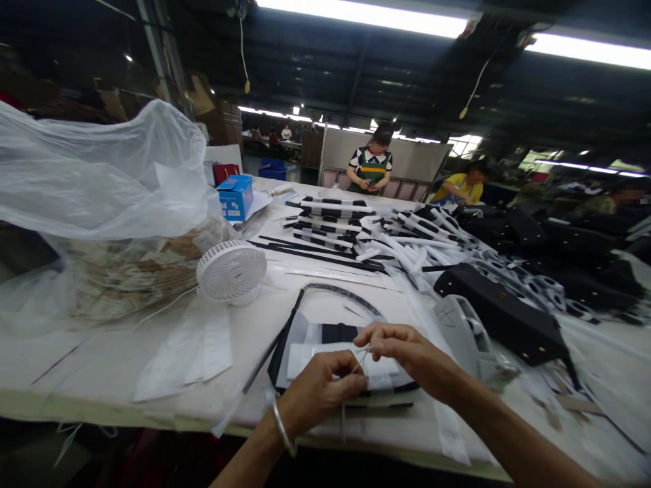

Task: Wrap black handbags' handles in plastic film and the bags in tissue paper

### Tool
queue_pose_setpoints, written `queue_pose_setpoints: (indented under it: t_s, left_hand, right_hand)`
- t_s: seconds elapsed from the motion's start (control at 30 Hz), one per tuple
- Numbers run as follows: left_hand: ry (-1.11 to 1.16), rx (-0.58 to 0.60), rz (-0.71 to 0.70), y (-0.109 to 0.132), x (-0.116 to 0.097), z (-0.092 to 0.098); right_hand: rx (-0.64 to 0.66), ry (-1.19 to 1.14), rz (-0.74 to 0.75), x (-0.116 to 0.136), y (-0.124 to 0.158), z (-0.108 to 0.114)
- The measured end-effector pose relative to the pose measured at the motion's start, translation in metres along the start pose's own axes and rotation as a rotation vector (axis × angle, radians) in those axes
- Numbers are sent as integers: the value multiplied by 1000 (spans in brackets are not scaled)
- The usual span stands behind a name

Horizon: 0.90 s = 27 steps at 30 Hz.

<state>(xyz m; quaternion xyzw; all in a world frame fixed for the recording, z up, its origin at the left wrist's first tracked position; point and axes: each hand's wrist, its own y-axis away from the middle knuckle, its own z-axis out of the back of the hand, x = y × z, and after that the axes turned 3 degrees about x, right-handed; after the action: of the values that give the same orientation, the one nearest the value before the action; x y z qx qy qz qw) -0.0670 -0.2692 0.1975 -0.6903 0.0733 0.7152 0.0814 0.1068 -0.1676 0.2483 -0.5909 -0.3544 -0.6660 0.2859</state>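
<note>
My left hand (323, 390), with a metal bangle at the wrist, is closed in a pinch on a thin pale string (361, 360). Fingertips of my right hand (407, 351) pinch the same string a little higher and to the right. Both hands are above a black item with a white wrapping (308, 358) that lies flat at the table's near side. A curved black strap (336, 289) arches from its far side, partly wrapped in clear plastic. My hands hide part of the item's right half.
Left of the item stand a white fan (231, 271) and a big clear plastic bag (132, 271). A grey tape dispenser (462, 332) and a black bag (501, 312) are on the right. Wrapped straps (330, 224) are piled behind. A co-worker (371, 166) stands across the table.
</note>
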Motion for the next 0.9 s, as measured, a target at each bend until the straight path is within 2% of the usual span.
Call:
queue_pose_setpoints:
  t_s: [0.17, 0.23, 0.3, 0.37, 0.43, 0.47, 0.53, 0.57, 0.6, 0.67, 0.73, 0.8, 0.9]
  left_hand:
    - [-33, -39, 12, -1, 10, -1]
    - [-74, -38, -9, 2, 11, -1]
    - [-93, -24, -65, 4, 8, 1]
    - [-123, -39, -143, 6, 3, 11]
    - [-203, -135, -168, 3, -1, 32]
    - [-280, -217, -136, -1, 0, 46]
    - [-502, -403, 2, -11, 6, 80]
    - [-662, -467, 119, -18, 13, 98]
    - [-715, -487, 188, -25, 22, 116]
    - [-765, -487, 298, -40, 43, 146]
    - [-786, -433, 364, -52, 65, 164]
    - [-783, -363, 356, -60, 81, 171]
    - [-760, -293, 276, -65, 92, 170]
  right_hand:
    - [-30, -445, 29, 1, -14, -16]
    - [-69, -547, -1, 1, -21, -19]
    - [-103, -544, -43, -1, -31, -18]
    - [-110, -437, -88, -6, -44, -17]
    - [-108, -289, -126, -12, -61, -15]
    - [-111, -210, -136, -15, -71, -13]
    - [-118, -57, -167, -23, -95, -12]
    - [-114, 15, -207, -27, -108, -12]
    - [-104, 79, -258, -31, -121, -12]
    - [-66, 176, -377, -40, -147, -14]
    - [-9, 232, -483, -51, -173, -18]
    - [56, 261, -570, -61, -196, -23]
    - [164, 264, -668, -74, -220, -28]
